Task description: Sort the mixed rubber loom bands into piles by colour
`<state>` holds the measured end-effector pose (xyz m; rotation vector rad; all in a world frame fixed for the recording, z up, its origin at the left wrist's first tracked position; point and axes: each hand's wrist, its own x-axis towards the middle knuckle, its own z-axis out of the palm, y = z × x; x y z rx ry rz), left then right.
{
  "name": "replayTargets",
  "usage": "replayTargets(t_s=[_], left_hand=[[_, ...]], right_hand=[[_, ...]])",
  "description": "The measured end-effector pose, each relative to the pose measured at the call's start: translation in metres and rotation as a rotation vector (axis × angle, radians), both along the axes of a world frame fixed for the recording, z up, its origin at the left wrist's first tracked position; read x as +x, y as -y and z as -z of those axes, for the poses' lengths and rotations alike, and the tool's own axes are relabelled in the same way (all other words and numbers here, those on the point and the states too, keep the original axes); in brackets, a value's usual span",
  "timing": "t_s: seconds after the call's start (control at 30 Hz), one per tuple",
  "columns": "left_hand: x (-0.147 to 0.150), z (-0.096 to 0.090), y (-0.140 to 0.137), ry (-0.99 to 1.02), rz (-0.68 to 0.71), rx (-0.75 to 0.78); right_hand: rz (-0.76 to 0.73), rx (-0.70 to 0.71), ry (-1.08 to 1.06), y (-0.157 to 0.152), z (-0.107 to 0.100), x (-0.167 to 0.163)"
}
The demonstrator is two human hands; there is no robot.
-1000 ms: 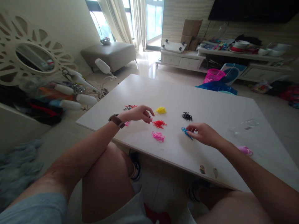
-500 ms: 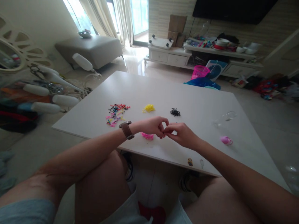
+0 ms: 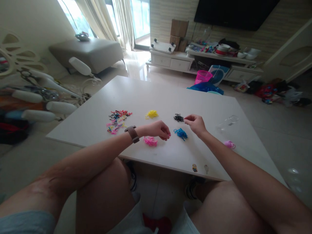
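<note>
My left hand (image 3: 162, 130) is closed in a pinch above the white table, with a tiny pinkish bit at the fingertips, too small to name. Just below and left of it lies a pile of pink small rubber bands (image 3: 150, 141). My right hand (image 3: 195, 124) is pinched at the right edge of a pile of black bands (image 3: 178, 117); whatever its fingertips hold is too small to make out. Between the hands sits a blue pile of bands (image 3: 180, 133). Farther back is a yellow pile (image 3: 152, 114), and mixed-colour bands (image 3: 117, 122) are scattered on the left.
On the white table (image 3: 136, 94) a clear plastic container (image 3: 227, 123) and a pinkish-purple item (image 3: 229, 144) lie to the right. A small yellow cartoon figure (image 3: 194, 167) and a clear piece (image 3: 206, 168) rest by the near edge. A white-shaded lamp (image 3: 62, 107) stands left.
My hands were together at the fingertips and are now apart. The right hand has gone away and to the right, to the black pile, uncovering the blue one. The view has shifted slightly.
</note>
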<state>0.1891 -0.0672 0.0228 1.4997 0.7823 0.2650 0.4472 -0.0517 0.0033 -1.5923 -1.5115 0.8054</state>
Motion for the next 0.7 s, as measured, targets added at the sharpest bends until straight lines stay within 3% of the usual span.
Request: replayTargets(t_s=[0.13, 0.27, 0.4, 0.57, 0.7], left_hand=[[-0.001, 0.003, 0.001, 0.013, -0.011, -0.037], [0.0, 0.004, 0.001, 0.073, -0.037, -0.104], [0.0, 0.006, -0.001, 0.134, -0.079, -0.173], [-0.001, 0.007, -0.001, 0.184, -0.117, -0.214], [-0.001, 0.004, 0.001, 0.223, -0.138, -0.225]], right_hand=[[0.11, -0.028, -0.112, -0.024, 0.029, 0.01], [0.11, 0.024, -0.171, -0.033, 0.033, 0.009], [0.04, 0.08, -0.029, -0.021, 0.02, 0.008], [-0.261, 0.178, 0.152, 0.016, -0.014, -0.009], [-0.491, 0.185, 0.171, 0.039, -0.034, -0.03]])
